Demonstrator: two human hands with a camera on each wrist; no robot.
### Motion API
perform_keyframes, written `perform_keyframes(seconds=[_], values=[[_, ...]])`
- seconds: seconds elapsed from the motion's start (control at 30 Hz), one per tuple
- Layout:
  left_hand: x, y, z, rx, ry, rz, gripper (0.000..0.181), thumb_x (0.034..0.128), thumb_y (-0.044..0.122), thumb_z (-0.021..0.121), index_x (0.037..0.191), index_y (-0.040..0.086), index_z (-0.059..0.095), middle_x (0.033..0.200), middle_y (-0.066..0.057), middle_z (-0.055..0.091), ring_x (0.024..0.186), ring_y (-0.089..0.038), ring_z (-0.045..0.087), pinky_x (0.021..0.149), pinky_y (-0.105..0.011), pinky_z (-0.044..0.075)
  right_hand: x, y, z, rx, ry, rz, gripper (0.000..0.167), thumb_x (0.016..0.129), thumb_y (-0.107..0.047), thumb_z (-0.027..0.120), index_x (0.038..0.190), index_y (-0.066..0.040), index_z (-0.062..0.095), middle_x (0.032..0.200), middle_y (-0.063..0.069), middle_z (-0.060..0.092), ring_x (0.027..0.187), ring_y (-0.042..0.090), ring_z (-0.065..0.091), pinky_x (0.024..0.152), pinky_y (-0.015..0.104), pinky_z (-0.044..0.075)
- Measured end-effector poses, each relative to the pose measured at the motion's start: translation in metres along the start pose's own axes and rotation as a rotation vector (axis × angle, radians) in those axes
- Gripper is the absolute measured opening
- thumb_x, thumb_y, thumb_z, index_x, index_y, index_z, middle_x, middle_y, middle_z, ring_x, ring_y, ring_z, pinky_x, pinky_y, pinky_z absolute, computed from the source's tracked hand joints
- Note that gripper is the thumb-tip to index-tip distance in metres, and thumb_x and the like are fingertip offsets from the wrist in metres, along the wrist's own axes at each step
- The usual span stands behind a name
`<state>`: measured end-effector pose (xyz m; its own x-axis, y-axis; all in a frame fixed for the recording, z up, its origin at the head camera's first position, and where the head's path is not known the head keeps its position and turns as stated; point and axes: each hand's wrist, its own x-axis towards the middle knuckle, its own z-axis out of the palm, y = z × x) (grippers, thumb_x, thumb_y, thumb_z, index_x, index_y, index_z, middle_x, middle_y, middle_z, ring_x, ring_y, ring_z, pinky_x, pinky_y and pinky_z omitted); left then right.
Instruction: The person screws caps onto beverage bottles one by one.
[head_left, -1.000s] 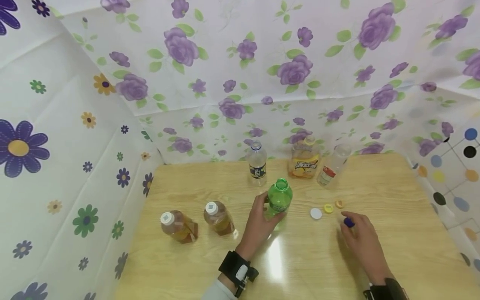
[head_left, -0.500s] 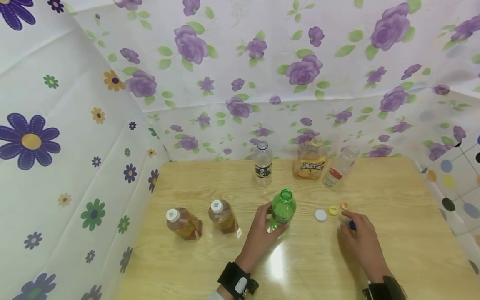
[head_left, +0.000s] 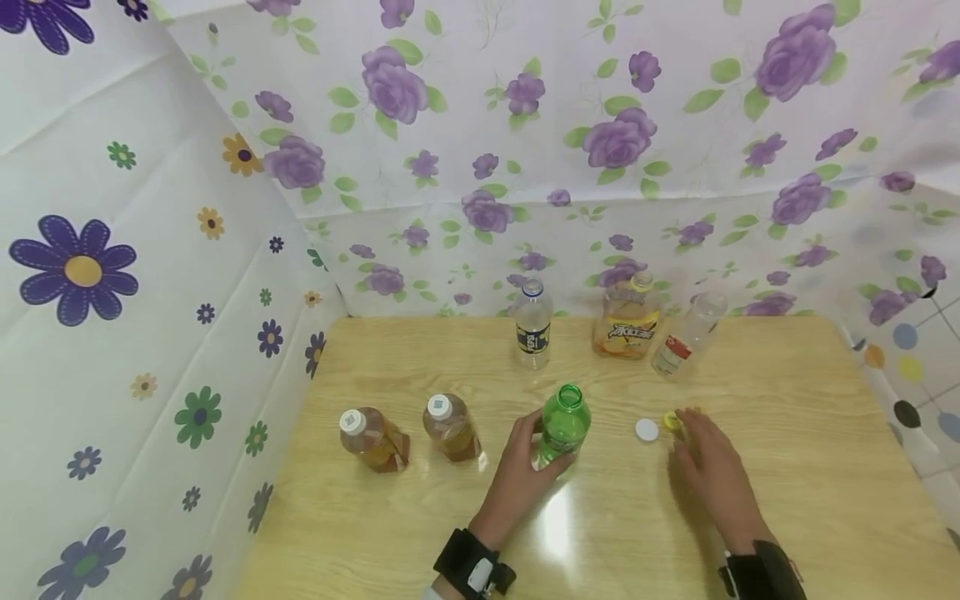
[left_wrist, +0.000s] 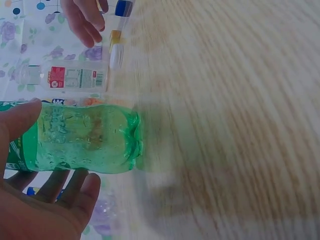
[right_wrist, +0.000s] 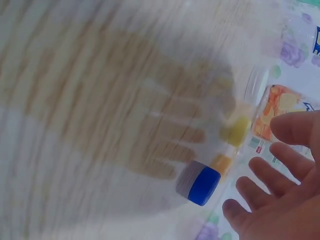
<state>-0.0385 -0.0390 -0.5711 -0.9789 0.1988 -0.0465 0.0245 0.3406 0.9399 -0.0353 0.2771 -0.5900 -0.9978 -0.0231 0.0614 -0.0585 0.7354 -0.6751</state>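
A clear green plastic bottle (head_left: pixel 567 421) stands upright on the table without a cap on its mouth. My left hand (head_left: pixel 521 462) grips it round the side, thumb in front; in the left wrist view the thumb and curled fingers hold the labelled part of the bottle (left_wrist: pixel 85 137). My right hand (head_left: pixel 712 471) hovers above the loose caps, its fingers spread and relaxed, holding nothing. Beneath it lie a blue cap (right_wrist: pixel 200 184), an orange cap (right_wrist: pixel 220 164), a yellow cap (head_left: pixel 672 421) and, just left, a white cap (head_left: pixel 647 430). The hand hides the blue cap in the head view.
Behind stand an uncapped clear bottle with a blue label (head_left: pixel 533 333), an orange-labelled bottle (head_left: pixel 628 329) and a clear bottle with a red-and-white label (head_left: pixel 686 337). Two white-capped amber drink bottles (head_left: pixel 375 440) stand at left. Floral cloth (head_left: pixel 465 167) hangs round the table (head_left: pixel 360 533).
My right hand has shifted left from beside the blue cap to over the yellow and orange caps. The left hand keeps holding the green bottle. The head view has turned slightly left.
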Motion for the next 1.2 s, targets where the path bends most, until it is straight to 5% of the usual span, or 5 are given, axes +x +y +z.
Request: perform_keyframes(seconds=[0.2, 0.43, 0.67, 0.97, 1.2], values=[[0.000, -0.006, 0.003, -0.019, -0.001, -0.011, 0.078, 0.0934, 0.051, 0.080, 0.159, 0.031, 0.042, 0.152, 0.009, 0.050, 0.136, -0.019, 0.051, 0.109, -0.051, 0.046, 0.005, -0.003, 0.004, -0.021, -0.077, -0.025, 0.056, 0.109, 0.003, 0.050, 0.162, 0.006, 0.033, 0.167, 0.031, 0.027, 0.155, 0.052, 0.019, 0.120, 0.068, 0.020], [0.002, -0.015, 0.004, -0.029, -0.011, -0.047, 0.072, 0.0927, 0.053, 0.079, 0.154, 0.039, 0.045, 0.157, 0.003, 0.050, 0.140, -0.029, 0.051, 0.108, -0.055, 0.047, 0.008, -0.002, 0.011, -0.086, -0.083, -0.082, 0.053, 0.106, 0.007, 0.055, 0.157, 0.008, 0.041, 0.164, 0.032, 0.034, 0.151, 0.054, 0.028, 0.118, 0.068, 0.026], [0.001, -0.017, 0.006, -0.030, -0.027, -0.054, 0.070, 0.0933, 0.052, 0.078, 0.152, 0.040, 0.044, 0.157, 0.000, 0.050, 0.141, -0.030, 0.051, 0.110, -0.060, 0.045, 0.007, -0.006, 0.010, -0.028, -0.141, -0.023, 0.054, 0.107, -0.002, 0.058, 0.157, 0.006, 0.042, 0.162, 0.031, 0.038, 0.147, 0.052, 0.037, 0.116, 0.068, 0.031], [0.002, -0.020, 0.005, -0.008, -0.016, -0.067, 0.068, 0.0957, 0.051, 0.076, 0.153, 0.037, 0.041, 0.154, -0.002, 0.051, 0.138, -0.030, 0.053, 0.108, -0.061, 0.045, 0.007, -0.015, 0.016, -0.081, -0.042, -0.003, 0.048, 0.103, 0.003, 0.062, 0.150, 0.005, 0.052, 0.152, 0.029, 0.052, 0.135, 0.050, 0.053, 0.108, 0.064, 0.044], [0.003, -0.022, 0.010, 0.044, -0.002, -0.008, 0.068, 0.0962, 0.052, 0.075, 0.153, 0.033, 0.042, 0.146, -0.002, 0.057, 0.131, -0.027, 0.056, 0.103, -0.057, 0.049, 0.008, -0.014, 0.018, -0.111, 0.003, 0.028, 0.035, 0.097, 0.007, 0.071, 0.132, 0.007, 0.066, 0.131, 0.029, 0.067, 0.116, 0.046, 0.066, 0.098, 0.061, 0.052]])
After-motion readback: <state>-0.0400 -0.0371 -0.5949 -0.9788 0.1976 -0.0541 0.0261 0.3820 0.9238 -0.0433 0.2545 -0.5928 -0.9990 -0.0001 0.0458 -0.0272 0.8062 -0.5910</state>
